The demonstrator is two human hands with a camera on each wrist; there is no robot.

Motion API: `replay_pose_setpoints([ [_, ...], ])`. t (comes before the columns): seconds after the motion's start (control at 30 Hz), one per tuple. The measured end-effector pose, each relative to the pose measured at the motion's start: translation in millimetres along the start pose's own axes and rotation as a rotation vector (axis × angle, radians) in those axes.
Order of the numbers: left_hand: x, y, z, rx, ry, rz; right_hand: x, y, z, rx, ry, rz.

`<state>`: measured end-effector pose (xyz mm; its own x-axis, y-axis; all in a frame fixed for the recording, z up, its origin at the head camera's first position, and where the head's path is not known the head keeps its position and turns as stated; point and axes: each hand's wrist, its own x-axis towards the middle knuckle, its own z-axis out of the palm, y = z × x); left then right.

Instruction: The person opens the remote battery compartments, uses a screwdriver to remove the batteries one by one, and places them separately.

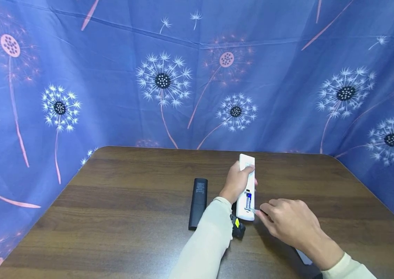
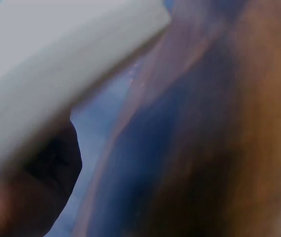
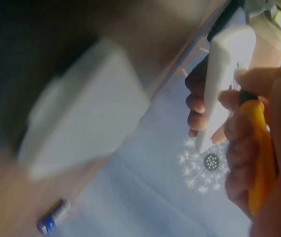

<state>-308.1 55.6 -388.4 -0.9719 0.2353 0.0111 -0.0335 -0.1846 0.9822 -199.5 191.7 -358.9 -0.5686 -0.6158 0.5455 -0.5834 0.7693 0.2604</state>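
My left hand (image 1: 236,181) grips a white remote control (image 1: 247,180) back side up, thumb across its upper part. The battery compartment near its lower end is uncovered and a blue battery (image 1: 249,199) lies in it. My right hand (image 1: 289,221) holds a screwdriver (image 3: 263,163) with a yellow and black handle, its metal shaft reaching to the lower end of the battery. In the left wrist view the remote (image 2: 76,74) is large and blurred above the left hand (image 2: 37,192).
A black remote (image 1: 198,203) lies back side up left of the left forearm. A blurred white object (image 3: 91,108) rests on the table near the right wrist, partly hidden in the head view. Beyond it lies a loose blue battery (image 3: 52,217). Patterned blue cloth (image 1: 113,77) hangs behind the table.
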Motion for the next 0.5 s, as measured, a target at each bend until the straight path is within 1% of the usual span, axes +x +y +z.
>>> replay_pose_setpoints([
  [0.07, 1.1, 1.1, -1.1, -0.023, 0.020, -0.003, 0.5, -2.2, -0.6, -0.001, -0.016, -0.001],
  [0.13, 1.4, 1.3, -0.9, -0.026, 0.019, -0.015, 0.6, -3.0, -1.3, -0.003, -0.020, 0.012],
  [0.27, 0.9, 0.2, 1.0, -0.003, 0.029, -0.029, -0.9, -3.6, -1.3, 0.006, -0.036, 0.020],
  [0.5, 0.3, 0.1, 0.3, 0.025, 0.024, -0.017, -1.3, -3.7, -1.0, 0.016, -0.026, 0.019],
])
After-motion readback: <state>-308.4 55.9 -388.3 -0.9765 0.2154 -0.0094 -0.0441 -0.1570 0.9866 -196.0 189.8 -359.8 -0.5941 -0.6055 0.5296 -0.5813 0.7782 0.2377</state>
